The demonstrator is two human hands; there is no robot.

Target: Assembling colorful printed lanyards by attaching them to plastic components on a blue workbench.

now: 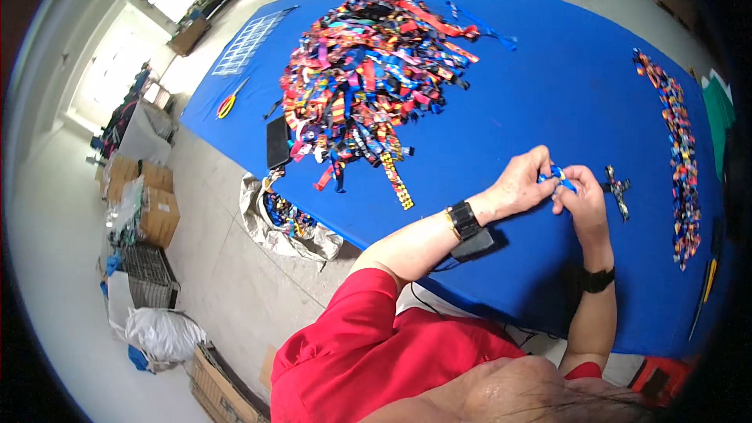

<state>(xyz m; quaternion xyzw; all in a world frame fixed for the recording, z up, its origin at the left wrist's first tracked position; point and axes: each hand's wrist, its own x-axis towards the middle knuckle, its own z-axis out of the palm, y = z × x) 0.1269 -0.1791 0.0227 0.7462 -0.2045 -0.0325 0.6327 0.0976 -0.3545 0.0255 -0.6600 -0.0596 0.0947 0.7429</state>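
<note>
Over the blue-covered table [525, 94], my left hand [518, 183] and my right hand [581, 194] meet with fingers pinched on one blue ribbon strip [558, 173] with small light patches. Fingers cover much of the strip. Just right of my right hand lies a dark patterned ribbon piece [617, 189], crossed like an X. Farther right, a long row of small multicoloured ribbon pieces [680, 158] runs along the table. A large heap of mixed printed ribbon strips [368, 70] covers the far left part, one yellow patterned strip [397, 182] trailing toward me.
Scissors [225, 106] and a white wire grid [252, 42] lie at the far left. A black flat case [277, 142] sits by the heap; a dark box [473, 246] is below my left wrist. An open sack [254, 205] of ribbons and cardboard boxes [160, 215] stand on the floor.
</note>
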